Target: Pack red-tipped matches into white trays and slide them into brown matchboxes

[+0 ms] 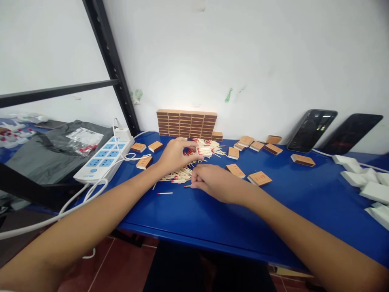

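My left hand (175,155) is closed around the sides of a small white matchbox tray (204,151), with matches inside it. Red-tipped matches (179,174) lie in a loose pile under and around that hand. Just in front of the pile, my right hand (214,181) is closed, its thumb and fingertips pinched on a single match (187,186) whose red head points left. Another match (165,193) lies alone on the blue table to the left. Some of the pile is hidden behind both hands.
Stacked matchboxes (187,123) stand against the wall. Loose matchboxes (259,178) lie on both sides of the pile. A white power strip (105,156) with cables is at left, near a black rack post (111,56). Two phones (312,130) lean at right, by white tray pieces (375,190).
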The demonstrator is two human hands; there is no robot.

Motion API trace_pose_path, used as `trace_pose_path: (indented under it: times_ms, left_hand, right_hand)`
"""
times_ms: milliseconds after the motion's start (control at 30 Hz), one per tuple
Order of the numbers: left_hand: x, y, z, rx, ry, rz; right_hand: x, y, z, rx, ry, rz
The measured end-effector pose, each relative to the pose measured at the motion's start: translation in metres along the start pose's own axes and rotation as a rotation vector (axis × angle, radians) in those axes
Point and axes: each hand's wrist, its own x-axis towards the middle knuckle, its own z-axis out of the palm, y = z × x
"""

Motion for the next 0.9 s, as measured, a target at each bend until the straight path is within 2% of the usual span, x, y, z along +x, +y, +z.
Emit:
trace_pose_path:
  times_ms: [233, 400, 567, 800, 900]
  left_hand:
    - [0.0, 0.0, -0.001, 0.01, 0.013, 0.051]
    - [0.001, -0.003, -0.004, 0.042, 0.032, 0.059]
    - [0.002, -0.003, -0.005, 0.051, 0.037, 0.071]
    - [0.001, -0.003, -0.005, 0.048, 0.025, 0.058]
    - [0.001, -0.003, -0.005, 0.052, 0.016, 0.048]
  right_hand:
    - [0.0, 0.028, -0.012, -0.032, 0.054, -0.06]
    - [0.002, 0.032, -0.019, 0.02, 0.07, -0.038]
    - [0.001, 0.035, -0.02, 0.019, 0.024, -0.014]
    - [0.001, 0.04, -0.025, 0.03, 0.044, -0.045]
    - [0.001, 0.04, -0.028, 0.019, -0.002, -0.025]
